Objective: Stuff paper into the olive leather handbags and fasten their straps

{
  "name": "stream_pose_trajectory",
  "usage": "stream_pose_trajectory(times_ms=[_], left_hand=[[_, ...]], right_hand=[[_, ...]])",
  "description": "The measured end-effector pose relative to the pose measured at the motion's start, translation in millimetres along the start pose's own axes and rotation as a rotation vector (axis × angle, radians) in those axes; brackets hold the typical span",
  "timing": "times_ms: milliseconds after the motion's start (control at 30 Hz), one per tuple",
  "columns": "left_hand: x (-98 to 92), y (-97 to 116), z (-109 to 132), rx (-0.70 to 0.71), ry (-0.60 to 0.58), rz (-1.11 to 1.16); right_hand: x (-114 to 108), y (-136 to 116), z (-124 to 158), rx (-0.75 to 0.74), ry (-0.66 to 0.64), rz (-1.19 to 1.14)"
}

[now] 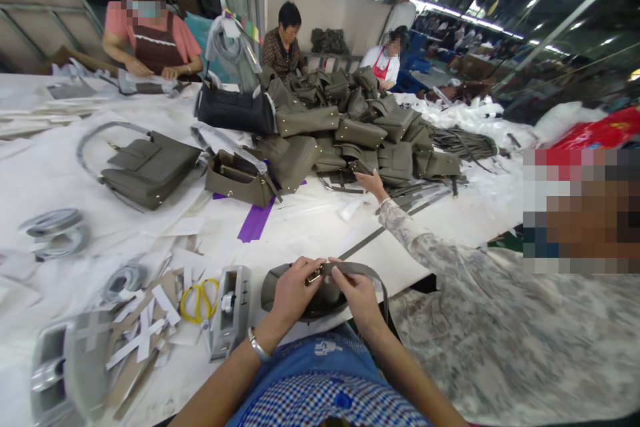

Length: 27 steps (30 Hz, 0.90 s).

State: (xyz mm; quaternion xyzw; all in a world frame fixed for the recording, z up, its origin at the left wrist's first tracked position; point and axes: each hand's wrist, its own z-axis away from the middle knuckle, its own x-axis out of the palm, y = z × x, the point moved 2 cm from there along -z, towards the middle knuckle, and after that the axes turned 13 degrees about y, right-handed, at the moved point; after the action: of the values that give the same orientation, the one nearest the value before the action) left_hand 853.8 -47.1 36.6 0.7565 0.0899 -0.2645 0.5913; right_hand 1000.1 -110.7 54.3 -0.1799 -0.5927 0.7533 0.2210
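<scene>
An olive-grey handbag (273, 283) lies at the table's front edge, right before my body. My left hand (296, 288) is closed at a gold-coloured buckle (315, 273) on the bag's strap. Close beside it, my right hand (357, 290) pinches the strap (373, 271), which curves away to the right and down. Both hands partly cover the bag, so its middle is hidden. Left of the bag stands a grey tape dispenser (231, 313), with yellow-handled scissors (199, 300) next to it.
A co-worker's hand (370, 182) reaches from the right to a large heap of olive handbags (360, 133). Finished-looking bags (155, 167) and a black bag (235, 110) stand farther left. Paper scraps (145, 327) and a second tape dispenser (75, 360) lie front left. Other people work behind the table.
</scene>
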Motion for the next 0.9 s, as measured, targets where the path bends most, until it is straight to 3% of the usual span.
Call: stream_pose_trajectory(times_ms=[100,300,633,767,900], left_hand=[[-4.6,-1,-4,-0.051,-0.051,0.152],[-10.4,-8,-9,-0.181,-0.203,0.371],[-12.3,-17,-12,-0.273,-0.251,0.508],[-14.6,-18,-11,-0.322,-0.240,0.519],[-13.1,-16,-9,-0.345,-0.209,0.497]], right_hand=[[-3,5,-4,0.152,0.050,-0.168],[-3,7,-3,0.316,0.063,-0.369],[-5,13,-11,0.476,0.086,-0.528],[-4,11,-9,0.444,0.086,-0.504],[-4,11,-7,0.267,0.086,-0.292]])
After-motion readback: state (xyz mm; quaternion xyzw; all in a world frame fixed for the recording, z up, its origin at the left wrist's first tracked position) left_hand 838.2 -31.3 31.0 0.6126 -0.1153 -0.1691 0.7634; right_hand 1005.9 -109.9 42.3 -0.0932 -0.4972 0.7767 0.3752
